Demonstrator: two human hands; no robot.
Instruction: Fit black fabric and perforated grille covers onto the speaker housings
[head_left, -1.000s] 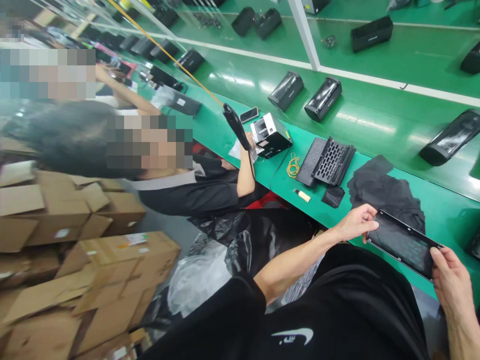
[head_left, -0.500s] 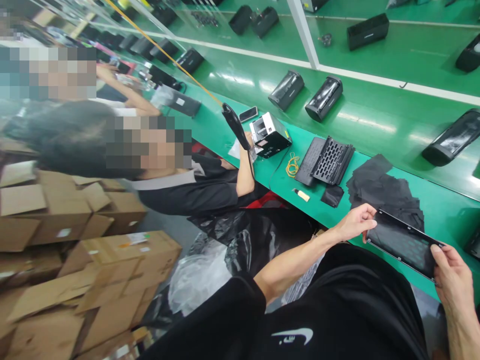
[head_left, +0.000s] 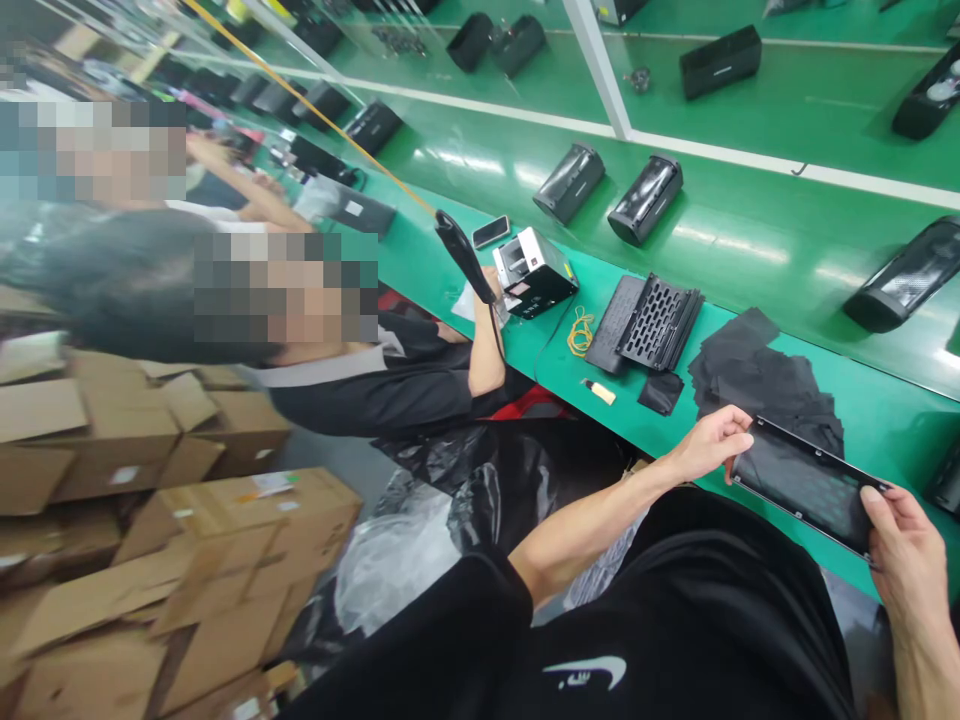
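I hold a flat black grille panel (head_left: 806, 487) over the near edge of the green bench (head_left: 660, 430). My left hand (head_left: 711, 444) pinches its left end with fingers curled round the edge. My right hand (head_left: 904, 555) grips its right end, thumb on top. A pile of black fabric sheets (head_left: 757, 375) lies on the bench just beyond the panel. A stack of black perforated grilles (head_left: 651, 322) sits further left, with a small black fabric piece (head_left: 661, 392) in front of it.
A co-worker on my left holds a black power screwdriver (head_left: 465, 258) by a small box unit (head_left: 534, 270). Black speaker bodies (head_left: 643, 198) ride the green conveyor. Yellow rubber bands (head_left: 581, 331) and a small tan piece (head_left: 600, 391) lie on the bench. Cardboard boxes (head_left: 172, 500) are stacked at left.
My view has shifted slightly; both hands keep the same hold on the panel, and my right hand sits a little lower on its end.
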